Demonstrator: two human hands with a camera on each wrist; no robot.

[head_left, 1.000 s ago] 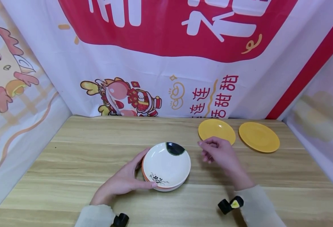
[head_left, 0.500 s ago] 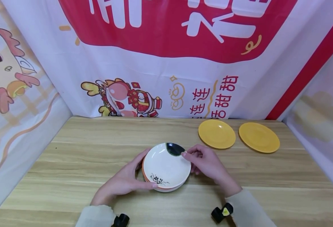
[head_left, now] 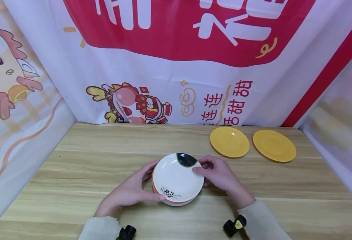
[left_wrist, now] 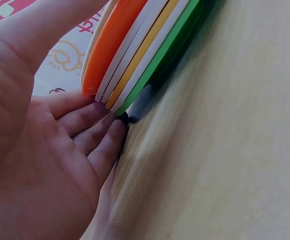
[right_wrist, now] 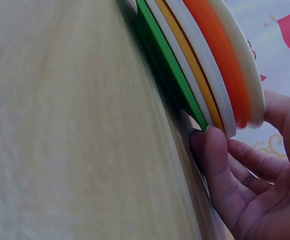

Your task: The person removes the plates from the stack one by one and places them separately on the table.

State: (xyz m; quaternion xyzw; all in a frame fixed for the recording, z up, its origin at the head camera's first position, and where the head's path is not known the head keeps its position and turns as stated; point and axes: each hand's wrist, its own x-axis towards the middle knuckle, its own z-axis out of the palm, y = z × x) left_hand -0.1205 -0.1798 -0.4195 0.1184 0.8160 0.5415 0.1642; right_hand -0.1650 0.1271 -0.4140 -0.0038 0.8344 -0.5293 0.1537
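Between both hands is a stack of several plates. On top lies a white plate [head_left: 177, 181] with a dark green patch at its far edge and a dark sprig drawing at its near edge. Below it, the wrist views show an orange plate [left_wrist: 105, 55], white and yellow rims, and a green plate [right_wrist: 165, 57] at the bottom. My left hand [head_left: 133, 190] grips the stack's left side, thumb over the near rim and fingers around the lower edge. Opposite, my right hand [head_left: 219, 175] holds the right side, thumb on the top rim.
Two yellow plates, a left one [head_left: 230, 142] and a right one [head_left: 274, 145], lie flat at the back right of the wooden table [head_left: 88, 160]. A printed cloth [head_left: 176, 73] hangs behind the table, with more cloth along both sides.
My right hand has come in from the right, near the yellow plates, and taken hold of the stack. The stack has since shifted slightly toward me. My left hand has kept its grip.
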